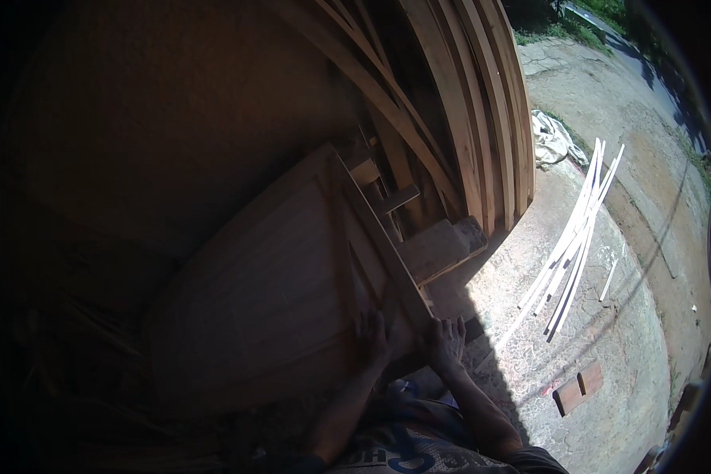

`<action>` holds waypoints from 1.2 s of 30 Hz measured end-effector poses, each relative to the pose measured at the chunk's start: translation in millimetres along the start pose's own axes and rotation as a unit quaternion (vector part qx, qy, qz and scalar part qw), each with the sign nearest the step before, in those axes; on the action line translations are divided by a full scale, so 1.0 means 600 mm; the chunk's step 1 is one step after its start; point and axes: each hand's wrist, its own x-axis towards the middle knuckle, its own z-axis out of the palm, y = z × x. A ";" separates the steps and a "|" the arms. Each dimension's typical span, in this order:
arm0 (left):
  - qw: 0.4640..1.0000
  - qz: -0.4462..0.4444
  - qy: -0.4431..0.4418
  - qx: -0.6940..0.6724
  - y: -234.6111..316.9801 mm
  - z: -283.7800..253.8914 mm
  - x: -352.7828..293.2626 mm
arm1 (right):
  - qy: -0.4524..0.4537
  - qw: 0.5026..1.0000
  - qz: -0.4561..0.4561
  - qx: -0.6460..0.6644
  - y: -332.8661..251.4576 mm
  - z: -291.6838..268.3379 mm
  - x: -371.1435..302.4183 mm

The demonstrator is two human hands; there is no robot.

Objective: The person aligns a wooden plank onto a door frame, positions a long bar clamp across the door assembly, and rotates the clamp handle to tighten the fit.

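A large wooden panel (253,276), framed like a door, lies slanted in deep shade before me. Darker strips (341,253) run along its right part. My right hand (446,341) is at the panel's near right corner, its fingers bent over the edge. Just left of it, my left hand (374,336) rests on the panel's face near the same end, fingers pointing away from me and fairly straight. Shade blurs its fingertips. Both forearms come up from the lower edge.
Long wooden planks (466,110) stand stacked beyond the panel. Wood blocks (438,249) sit beside its right edge. On the sunlit concrete (632,332) at right lie thin white strips (573,245), two reddish-brown pieces (577,387) and a crumpled white cloth (554,138).
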 end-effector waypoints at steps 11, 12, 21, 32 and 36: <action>1.000 -0.010 -0.006 -0.010 -0.002 0.001 -0.007 | -0.001 1.000 -0.017 -0.005 0.002 -0.003 -0.004; 1.000 -0.004 0.000 -0.008 0.000 0.004 -0.002 | 0.008 1.000 -0.020 -0.009 0.002 -0.002 0.000; 0.999 0.001 0.039 -0.019 0.002 0.004 -0.004 | -0.089 0.996 0.000 0.006 0.002 -0.022 0.004; 0.998 -0.006 0.053 -0.034 0.015 -0.001 -0.001 | -0.187 0.930 0.176 0.263 -0.002 -0.098 0.052; 0.999 -0.004 0.044 -0.033 0.011 0.000 -0.004 | -0.184 0.937 0.158 0.251 -0.004 -0.082 0.057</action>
